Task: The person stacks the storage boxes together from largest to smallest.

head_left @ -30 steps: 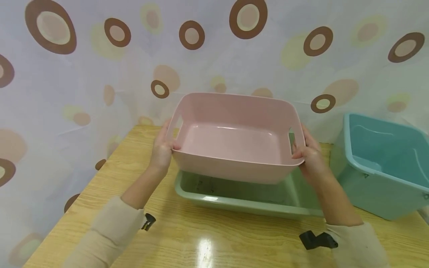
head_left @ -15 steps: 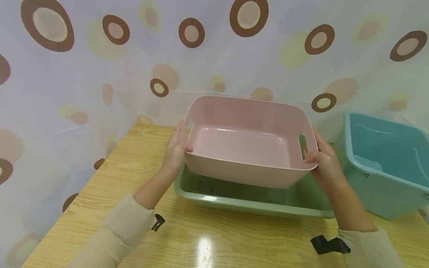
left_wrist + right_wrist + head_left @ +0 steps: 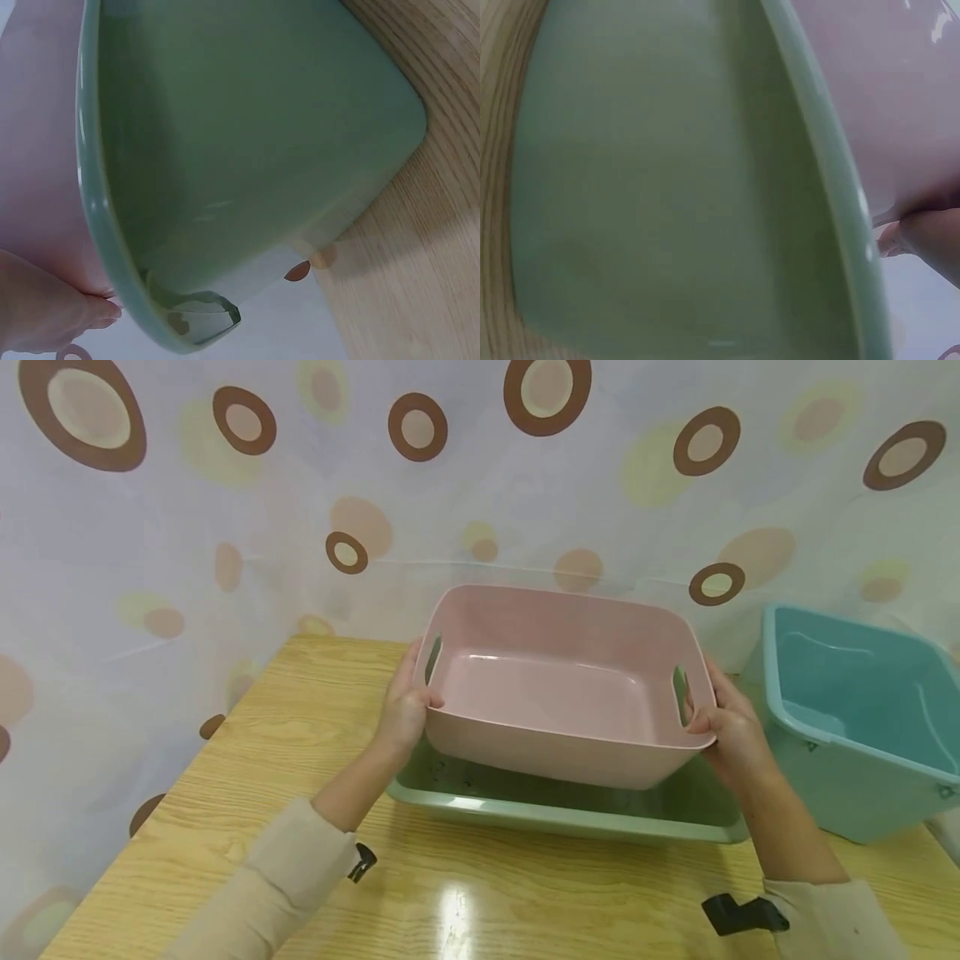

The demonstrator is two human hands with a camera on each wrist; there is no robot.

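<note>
A pink plastic basin (image 3: pixel 555 693) with a handle slot at each end is held tilted over a larger green basin (image 3: pixel 577 822). My left hand (image 3: pixel 405 710) grips its left end, thumb over the rim beside the slot. At the opposite end my right hand (image 3: pixel 731 722) grips the rim, thumb at the right slot. Most of the green basin's inside is hidden by the pink one in the head view. In the left wrist view the outer wall of the green basin (image 3: pixel 247 135) fills the middle, with the left hand (image 3: pixel 49 307) beyond its rim.
A blue storage bin (image 3: pixel 825 785) stands at the right, near the green basin. Underneath is a wood-grain table (image 3: pixel 300 735), its left edge running diagonally. A white cloth with brown circles (image 3: pixel 285 510) hangs behind the table.
The pink basin, held in both hands, has moved right and slightly lower over the green basin. The blue bin and the green basin stay in place.
</note>
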